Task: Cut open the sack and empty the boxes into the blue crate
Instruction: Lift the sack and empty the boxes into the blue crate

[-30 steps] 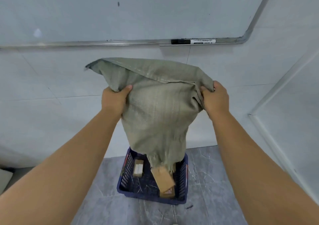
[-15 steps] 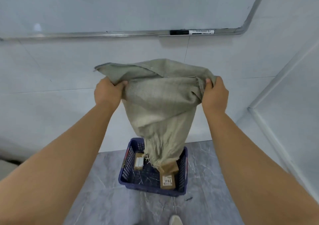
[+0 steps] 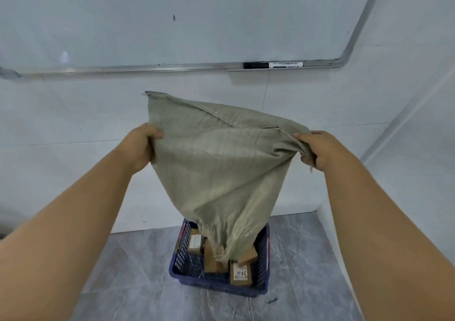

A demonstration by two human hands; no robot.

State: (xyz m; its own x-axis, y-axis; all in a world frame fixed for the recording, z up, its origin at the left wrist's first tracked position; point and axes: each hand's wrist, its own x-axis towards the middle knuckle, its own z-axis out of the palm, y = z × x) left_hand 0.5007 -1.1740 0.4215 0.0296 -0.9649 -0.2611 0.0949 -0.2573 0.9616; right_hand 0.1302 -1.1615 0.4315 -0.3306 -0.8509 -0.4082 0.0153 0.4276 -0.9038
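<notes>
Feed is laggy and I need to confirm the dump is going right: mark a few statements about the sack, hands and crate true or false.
1. Both hands grip the sack. True: left hand, right hand.
2. The sack's open end hangs over the blue crate. True.
3. The crate holds no boxes. False: several boxes lie in it.
4. The crate stands on a table. False: it sits on the grey floor.
5. A marker rests on the whiteboard ledge. True.

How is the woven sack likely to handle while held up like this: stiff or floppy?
Probably floppy: the woven sack drapes and creases between the left hand and right hand. Likely light now, since it hangs slack over the blue crate.
</notes>
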